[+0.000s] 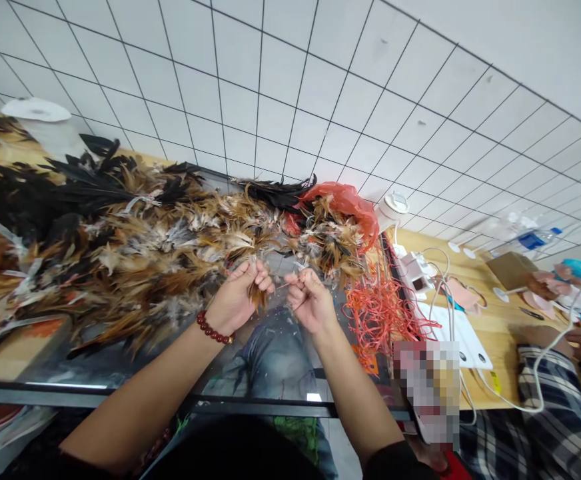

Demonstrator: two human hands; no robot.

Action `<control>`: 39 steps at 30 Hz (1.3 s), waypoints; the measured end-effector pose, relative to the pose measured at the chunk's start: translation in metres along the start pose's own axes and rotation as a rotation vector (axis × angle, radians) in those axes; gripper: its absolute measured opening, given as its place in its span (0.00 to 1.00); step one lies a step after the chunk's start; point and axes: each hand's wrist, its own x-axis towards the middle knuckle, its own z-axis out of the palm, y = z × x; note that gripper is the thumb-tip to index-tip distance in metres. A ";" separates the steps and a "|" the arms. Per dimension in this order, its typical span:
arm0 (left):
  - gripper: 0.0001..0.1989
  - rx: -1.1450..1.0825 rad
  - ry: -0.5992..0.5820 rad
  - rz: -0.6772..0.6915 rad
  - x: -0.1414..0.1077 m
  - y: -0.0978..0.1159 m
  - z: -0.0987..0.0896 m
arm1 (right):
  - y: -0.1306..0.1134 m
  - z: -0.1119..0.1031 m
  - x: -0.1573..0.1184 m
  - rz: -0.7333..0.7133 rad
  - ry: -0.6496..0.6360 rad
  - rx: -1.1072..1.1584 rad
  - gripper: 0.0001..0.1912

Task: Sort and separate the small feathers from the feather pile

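Note:
My left hand [238, 297], with a dark red bead bracelet at the wrist, is closed around a small bunch of brown feathers [259, 296] whose tips point down. Close beside it on the right, my right hand [313, 303] is curled in a pinch. A thin reddish string [281, 285] runs from its fingertips toward the feather bunch; whether it is wrapped round the bunch is too small to tell. Both hands are just above the dark glossy tabletop [170, 373]. A large heap of brown and black feathers [180, 257] spreads beyond and to the left of them.
Tangled red strings [378, 307] lie to the right, near a red plastic bag [350, 200] with feathers. A white power strip [453, 337] with cables rests on the wooden table [500, 387]. At the far right sits another person in plaid clothing [560, 393]. A gridded white wall stands behind.

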 end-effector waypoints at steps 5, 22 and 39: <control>0.11 0.253 0.199 0.168 0.007 0.001 -0.009 | -0.008 -0.006 -0.001 -0.165 0.035 -0.034 0.15; 0.12 0.259 -0.094 0.048 0.000 -0.002 -0.003 | 0.003 -0.002 -0.005 0.010 -0.069 -0.520 0.18; 0.14 1.081 0.043 0.242 0.004 -0.011 -0.013 | 0.009 -0.011 -0.004 -0.379 0.113 -1.140 0.13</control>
